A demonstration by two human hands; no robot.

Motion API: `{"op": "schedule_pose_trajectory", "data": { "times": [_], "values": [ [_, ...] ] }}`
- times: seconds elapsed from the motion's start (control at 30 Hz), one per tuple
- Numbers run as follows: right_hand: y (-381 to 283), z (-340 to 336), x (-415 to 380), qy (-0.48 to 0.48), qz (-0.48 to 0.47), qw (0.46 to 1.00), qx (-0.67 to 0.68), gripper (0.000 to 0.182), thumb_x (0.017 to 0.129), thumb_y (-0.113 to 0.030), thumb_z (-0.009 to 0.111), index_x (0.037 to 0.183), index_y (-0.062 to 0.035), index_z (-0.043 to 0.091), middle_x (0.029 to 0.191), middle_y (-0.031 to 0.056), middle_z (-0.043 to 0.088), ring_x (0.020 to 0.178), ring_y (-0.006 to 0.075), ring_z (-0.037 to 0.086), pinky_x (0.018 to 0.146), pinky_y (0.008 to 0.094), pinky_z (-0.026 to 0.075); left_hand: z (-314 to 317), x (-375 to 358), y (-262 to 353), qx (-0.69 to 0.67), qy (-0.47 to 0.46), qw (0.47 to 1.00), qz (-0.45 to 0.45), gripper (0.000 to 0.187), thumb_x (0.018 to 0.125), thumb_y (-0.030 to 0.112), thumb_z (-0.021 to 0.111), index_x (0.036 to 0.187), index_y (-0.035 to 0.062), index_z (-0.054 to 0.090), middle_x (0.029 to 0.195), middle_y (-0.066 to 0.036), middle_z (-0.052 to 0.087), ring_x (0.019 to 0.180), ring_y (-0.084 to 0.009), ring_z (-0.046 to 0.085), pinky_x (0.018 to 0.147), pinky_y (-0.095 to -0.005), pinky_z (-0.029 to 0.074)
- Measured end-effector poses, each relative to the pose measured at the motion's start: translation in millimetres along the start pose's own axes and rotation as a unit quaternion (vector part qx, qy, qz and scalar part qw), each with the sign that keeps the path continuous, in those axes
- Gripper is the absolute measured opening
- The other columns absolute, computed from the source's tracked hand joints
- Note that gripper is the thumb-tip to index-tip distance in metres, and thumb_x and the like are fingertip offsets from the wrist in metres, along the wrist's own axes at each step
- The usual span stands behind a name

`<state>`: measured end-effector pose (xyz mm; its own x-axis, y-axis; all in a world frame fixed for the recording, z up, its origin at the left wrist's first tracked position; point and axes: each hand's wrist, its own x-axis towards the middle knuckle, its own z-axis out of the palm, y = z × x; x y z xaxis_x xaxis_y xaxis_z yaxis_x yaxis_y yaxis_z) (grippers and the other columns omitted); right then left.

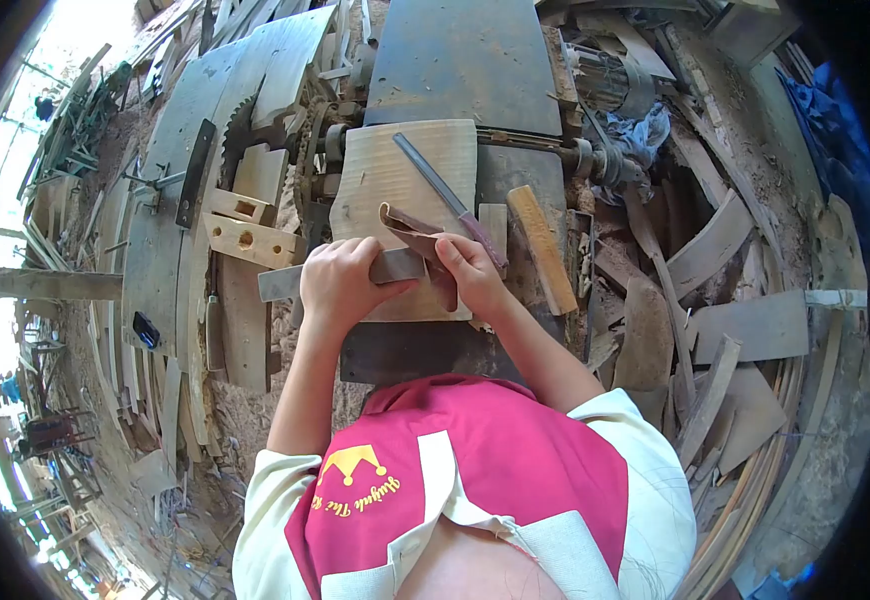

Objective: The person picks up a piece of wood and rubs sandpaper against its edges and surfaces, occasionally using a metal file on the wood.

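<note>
My left hand (339,285) is wrapped round a flat grey-brown bar (395,266), which sticks out on both sides of the fist. My right hand (471,274) pinches a curled brown sheet (417,232) that looks like sandpaper, its folded end bent up beside the bar. Both hands are close together over the near part of a pale wooden board (375,170). On that board a long, narrow grey metal tool (431,172) with a reddish handle lies slantwise, the handle close to my right hand.
A yellowish wooden bar (542,250) lies to the right. Wooden blocks with holes (255,243) are on the left, near a toothed saw blade (239,128). Behind the board is a metal machine table (460,60). A motor (605,78) and wood offcuts (715,245) fill the right side.
</note>
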<state>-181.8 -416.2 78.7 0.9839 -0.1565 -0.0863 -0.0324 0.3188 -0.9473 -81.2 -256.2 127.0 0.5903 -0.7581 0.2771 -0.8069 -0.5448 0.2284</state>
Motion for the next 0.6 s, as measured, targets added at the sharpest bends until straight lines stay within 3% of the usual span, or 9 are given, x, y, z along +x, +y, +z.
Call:
{"op": "schedule_pose_trajectory", "data": {
  "times": [0.17,0.23,0.27,0.37,0.47,0.6],
  "values": [
    [27.0,-12.8,21.0,0.01,0.048,0.998,-0.038,0.039,0.096,-0.032,0.045,0.108,0.003,0.058,0.085,-0.0004,0.056,0.079,0.0063,0.048,0.071,0.021,0.039,-2.2,6.3,-2.4,0.021,-0.023,0.999,-0.008,0.051,0.057,0.057,0.072,0.066,0.0097,0.055,0.067,-0.007,0.061,0.066,-0.0244,0.062,0.063,-0.0355,0.047],
    [60.3,-17.9,28.9,0.05,0.016,0.997,-0.06,0.035,0.096,-0.033,0.044,0.101,-0.0021,0.06,0.073,-0.0051,0.051,0.065,0.0038,0.044,0.058,0.0189,0.037,-0.7,4.2,-3.8,0.012,-0.015,1.0,0.003,0.052,0.057,0.058,0.071,0.066,0.0097,0.055,0.067,-0.008,0.061,0.066,-0.0246,0.062,0.063,-0.0356,0.047],
    [63.8,-23.9,27.7,0.029,0.032,0.998,-0.055,0.035,0.096,-0.033,0.045,0.1,-0.0018,0.06,0.073,-0.0057,0.051,0.067,0.0034,0.043,0.06,0.0188,0.036,-0.2,3.6,-4.3,0.001,-0.008,1.0,0.013,0.053,0.057,0.06,0.07,0.065,0.0097,0.055,0.067,-0.008,0.061,0.065,-0.0249,0.062,0.062,-0.0357,0.047],
    [55.6,-22.1,32.6,0.035,0.062,0.991,-0.112,0.036,0.096,-0.032,0.045,0.101,-0.0005,0.06,0.074,-0.0055,0.051,0.068,0.0031,0.043,0.061,0.0184,0.036,-4.0,5.6,-2.4,0.013,-0.019,1.0,-0.005,0.053,0.057,0.06,0.07,0.065,0.0098,0.055,0.067,-0.008,0.061,0.065,-0.0252,0.062,0.062,-0.0356,0.047],
    [29.0,-12.7,31.6,0.017,0.049,0.998,-0.046,0.036,0.096,-0.032,0.045,0.101,0.0007,0.059,0.075,-0.0043,0.053,0.068,0.0035,0.043,0.062,0.0188,0.037,-3.2,7.2,-4.6,0.01,-0.019,1.0,-0.01,0.053,0.056,0.06,0.07,0.066,0.0097,0.056,0.067,-0.007,0.061,0.066,-0.0251,0.062,0.062,-0.0354,0.047],
    [9.3,-17.4,31.5,-0.025,0.075,0.994,-0.082,0.038,0.096,-0.032,0.044,0.103,0.0018,0.059,0.077,-0.0028,0.054,0.07,0.0046,0.045,0.064,0.0198,0.038,-3.1,7.6,-3.2,0.009,-0.015,1.0,-0.01,0.053,0.056,0.06,0.07,0.066,0.0097,0.056,0.067,-0.007,0.062,0.066,-0.025,0.062,0.063,-0.0352,0.048]
  ]
}}
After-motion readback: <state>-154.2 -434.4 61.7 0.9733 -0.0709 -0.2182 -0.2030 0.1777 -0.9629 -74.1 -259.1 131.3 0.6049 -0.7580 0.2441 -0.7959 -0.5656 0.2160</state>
